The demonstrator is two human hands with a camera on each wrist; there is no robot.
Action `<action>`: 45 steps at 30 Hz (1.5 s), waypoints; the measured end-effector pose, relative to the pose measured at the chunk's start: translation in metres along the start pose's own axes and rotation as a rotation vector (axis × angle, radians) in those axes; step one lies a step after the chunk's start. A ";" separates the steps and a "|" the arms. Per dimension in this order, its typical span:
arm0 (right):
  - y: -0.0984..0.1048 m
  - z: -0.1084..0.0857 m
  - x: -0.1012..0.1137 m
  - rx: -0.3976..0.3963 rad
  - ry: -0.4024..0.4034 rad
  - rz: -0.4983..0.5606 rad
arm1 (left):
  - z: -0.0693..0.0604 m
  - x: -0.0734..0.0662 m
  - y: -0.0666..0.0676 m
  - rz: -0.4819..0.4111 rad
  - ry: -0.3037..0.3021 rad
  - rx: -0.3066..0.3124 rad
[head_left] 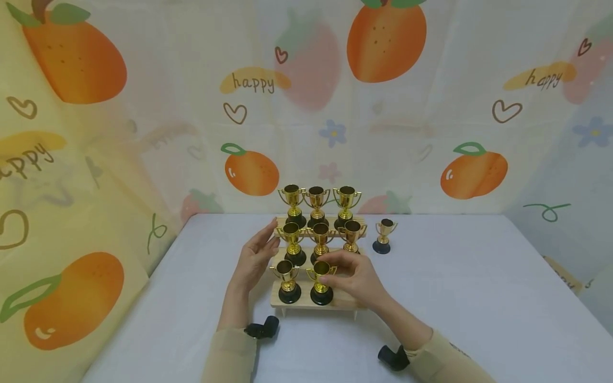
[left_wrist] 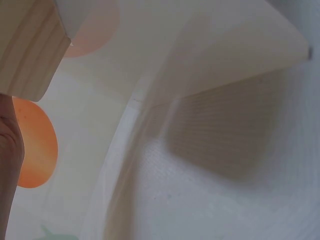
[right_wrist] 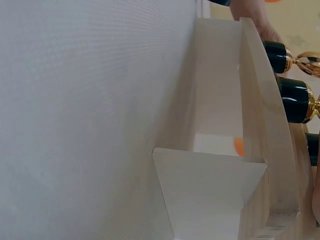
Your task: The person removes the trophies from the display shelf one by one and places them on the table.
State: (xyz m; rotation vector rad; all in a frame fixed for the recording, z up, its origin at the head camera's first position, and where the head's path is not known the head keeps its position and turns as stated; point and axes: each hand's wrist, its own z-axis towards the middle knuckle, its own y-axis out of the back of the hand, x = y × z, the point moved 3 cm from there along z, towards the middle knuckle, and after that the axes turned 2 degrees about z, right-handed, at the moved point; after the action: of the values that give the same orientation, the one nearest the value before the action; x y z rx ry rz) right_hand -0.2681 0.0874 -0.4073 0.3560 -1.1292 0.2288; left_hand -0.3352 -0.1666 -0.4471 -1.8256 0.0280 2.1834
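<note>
Small gold trophies with black bases stand on a three-step wooden rack [head_left: 345,302]. The top step bears three, the middle step three, and the lowest step two. My right hand [head_left: 356,276] pinches the right-hand front trophy [head_left: 321,293] between thumb and fingers, its base on or just over the lowest step. To its left stands another front trophy [head_left: 287,274]. With its fingers extended, my left hand [head_left: 254,258] rests against the rack's left side. In the left wrist view, the rack's wooden edge [left_wrist: 30,55] shows, and the hand is mostly cut off.
One more gold trophy [head_left: 383,235] stands on the white tabletop [head_left: 455,287], to the right of the rack. A fruit-print cloth [head_left: 306,133] hangs behind and at the sides. White supports [right_wrist: 210,190] hold the rack up from the table.
</note>
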 end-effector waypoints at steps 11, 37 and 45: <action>0.000 -0.003 0.002 -0.003 -0.035 -0.024 | 0.001 0.002 0.001 -0.004 0.010 0.003; 0.028 -0.010 0.007 0.006 0.007 0.020 | 0.000 0.002 0.000 -0.005 -0.007 0.009; 0.044 -0.015 0.005 -0.017 0.004 -0.012 | 0.001 0.000 0.001 0.011 -0.006 0.002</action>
State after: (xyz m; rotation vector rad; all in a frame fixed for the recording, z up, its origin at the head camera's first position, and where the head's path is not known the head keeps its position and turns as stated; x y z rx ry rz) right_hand -0.2690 0.1341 -0.4019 0.3474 -1.1245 0.2088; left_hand -0.3368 -0.1670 -0.4474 -1.8221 0.0384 2.1952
